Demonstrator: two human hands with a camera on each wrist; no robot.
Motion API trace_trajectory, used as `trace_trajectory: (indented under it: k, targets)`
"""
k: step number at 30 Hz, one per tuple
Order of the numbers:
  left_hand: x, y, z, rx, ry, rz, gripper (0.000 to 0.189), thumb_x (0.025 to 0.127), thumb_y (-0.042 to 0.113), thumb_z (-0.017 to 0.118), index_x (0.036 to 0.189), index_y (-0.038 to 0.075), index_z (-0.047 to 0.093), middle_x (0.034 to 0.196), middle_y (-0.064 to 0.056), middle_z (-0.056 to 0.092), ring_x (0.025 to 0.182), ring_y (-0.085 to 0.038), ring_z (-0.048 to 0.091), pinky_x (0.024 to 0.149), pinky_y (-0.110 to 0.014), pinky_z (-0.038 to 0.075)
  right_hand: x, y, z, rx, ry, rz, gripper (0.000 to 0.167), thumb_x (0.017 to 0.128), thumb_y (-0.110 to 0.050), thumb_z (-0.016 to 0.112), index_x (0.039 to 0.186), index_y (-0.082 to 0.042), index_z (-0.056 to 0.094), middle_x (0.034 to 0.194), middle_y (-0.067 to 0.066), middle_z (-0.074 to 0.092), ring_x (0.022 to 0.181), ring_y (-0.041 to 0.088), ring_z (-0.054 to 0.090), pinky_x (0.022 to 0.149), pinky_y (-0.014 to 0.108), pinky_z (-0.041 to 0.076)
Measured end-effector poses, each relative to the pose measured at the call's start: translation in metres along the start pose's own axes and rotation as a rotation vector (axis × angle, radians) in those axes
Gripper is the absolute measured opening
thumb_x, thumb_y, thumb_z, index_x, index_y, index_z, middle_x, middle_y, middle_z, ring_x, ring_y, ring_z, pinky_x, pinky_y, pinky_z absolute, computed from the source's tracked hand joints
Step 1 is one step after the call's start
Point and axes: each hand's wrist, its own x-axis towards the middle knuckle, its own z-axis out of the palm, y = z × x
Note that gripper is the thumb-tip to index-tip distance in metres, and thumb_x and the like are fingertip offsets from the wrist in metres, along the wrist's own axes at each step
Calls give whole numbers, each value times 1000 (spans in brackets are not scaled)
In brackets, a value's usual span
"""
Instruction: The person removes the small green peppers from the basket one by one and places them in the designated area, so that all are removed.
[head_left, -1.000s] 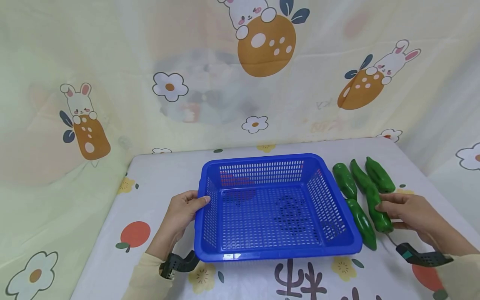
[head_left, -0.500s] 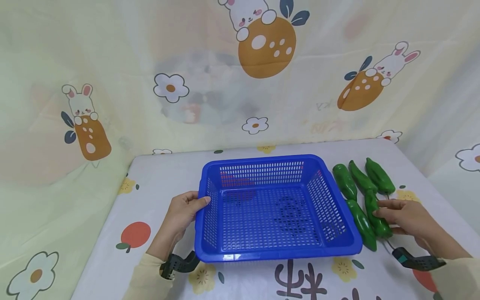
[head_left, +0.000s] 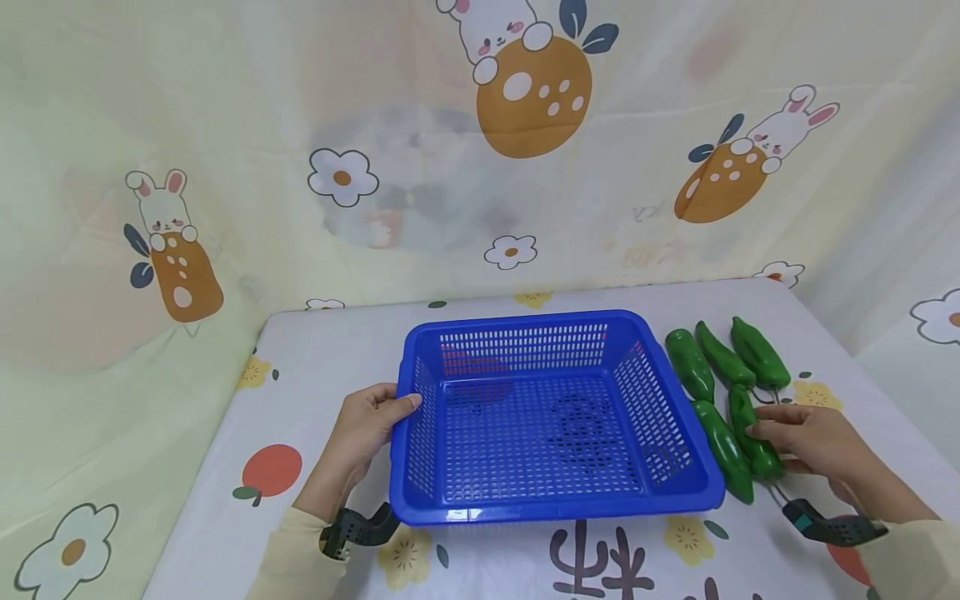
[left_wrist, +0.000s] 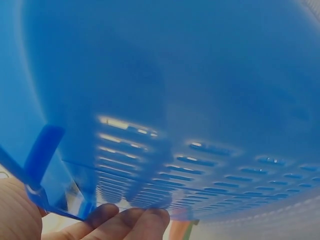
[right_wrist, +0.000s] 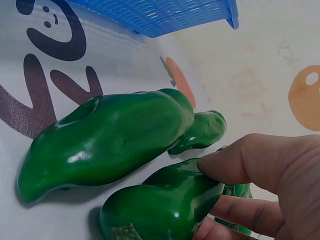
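Observation:
A blue plastic basket (head_left: 551,510) with slotted walls stands in the middle of the table. My left hand (head_left: 363,425) grips its left rim, thumb over the edge, fingers against the outer wall in the left wrist view. My right hand (head_left: 817,437) pinches a glossy green pepper (head_left: 741,412) between thumb and fingers, low at the table just right of the basket. Beside it lies another green pepper (head_left: 722,450), close along the basket's right side. Farther back are three more: a left pepper (head_left: 688,365), a middle pepper (head_left: 722,357) and a right pepper (head_left: 760,353).
A white patterned tablecloth (head_left: 330,350) covers the table. Behind and at the sides hangs a pale curtain (head_left: 420,275) printed with rabbits and flowers. Each wrist wears a black strap-like device, such as the left wristband (head_left: 358,527).
My right hand has drawn the pepper slightly toward me and left, so it now lies in front of the middle pepper instead of overlapping it. My left hand and the basket stay put.

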Motion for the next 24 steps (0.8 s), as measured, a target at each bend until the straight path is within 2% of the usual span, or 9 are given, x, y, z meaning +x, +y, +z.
trace_trajectory:
  k: [6, 11, 16, 20, 22, 24]
  targets:
    - [2, 0, 0, 2, -8, 2, 35, 99, 22, 71, 125, -3, 69, 105, -16, 77, 92, -26, 77, 91, -49, 62, -2, -3, -1, -14, 4, 14, 71, 102, -35, 65, 145, 17, 43, 115, 27, 71, 92, 21, 70, 78, 42, 64]
    - [3, 0, -2, 23, -17, 3, 35, 100, 23, 70, 125, -2, 69, 105, -15, 78, 93, -25, 77, 92, -48, 62, -8, -7, -3, -82, -8, -2, 83, 102, -47, 62, 146, 19, 38, 130, 40, 58, 101, 39, 68, 79, 45, 64]
    - [5, 0, -4, 64, -45, 34, 34, 102, 24, 68, 124, -1, 69, 99, -12, 77, 89, -21, 75, 87, -41, 63, -16, -13, -11, -234, 41, -2, 98, 100, -64, 55, 145, 21, 37, 137, 47, 46, 104, 51, 63, 74, 48, 62]
    - [7, 2, -6, 179, -73, 79, 34, 103, 27, 67, 122, 0, 71, 95, -8, 77, 85, -19, 73, 81, -37, 63, -22, -23, -17, -344, 119, -28, 97, 101, -66, 51, 141, 22, 40, 136, 50, 43, 108, 62, 55, 73, 60, 58]
    - [8, 3, -8, 280, -83, 117, 35, 103, 31, 67, 121, 1, 71, 96, -7, 76, 87, -19, 72, 79, -39, 62, -24, -30, -19, -386, 168, -52, 94, 101, -63, 52, 137, 23, 43, 133, 50, 45, 110, 65, 51, 74, 66, 56]
    - [9, 6, -11, 383, -100, 160, 37, 103, 34, 66, 121, 2, 71, 100, -8, 76, 90, -22, 72, 78, -41, 63, -26, -39, -20, -424, 227, -79, 90, 101, -60, 55, 133, 23, 46, 129, 51, 48, 107, 65, 52, 72, 66, 56]
